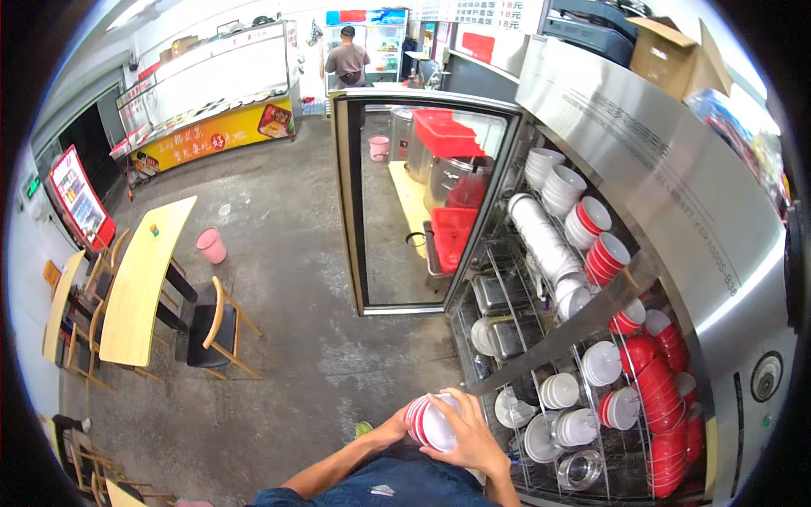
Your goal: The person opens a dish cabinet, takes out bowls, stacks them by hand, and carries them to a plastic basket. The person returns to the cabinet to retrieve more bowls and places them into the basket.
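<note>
Close to my body I hold a short stack of bowls, white inside with red outsides. My left hand grips its left side, partly hidden behind the stack. Across the right side and rim lie the spread fingers of my right hand. To my right stands a stainless steel dish cabinet with wire racks. Nested red-and-white bowls and a long row of white bowls fill its upper rack. Lower down are stacked white bowls, red bowls and a clear glass bowl.
The cabinet's glass door stands open ahead of me. Through it show red tubs and steel pots. Leftward are a wooden table, a chair and a pink bin. A person stands near a drinks fridge.
</note>
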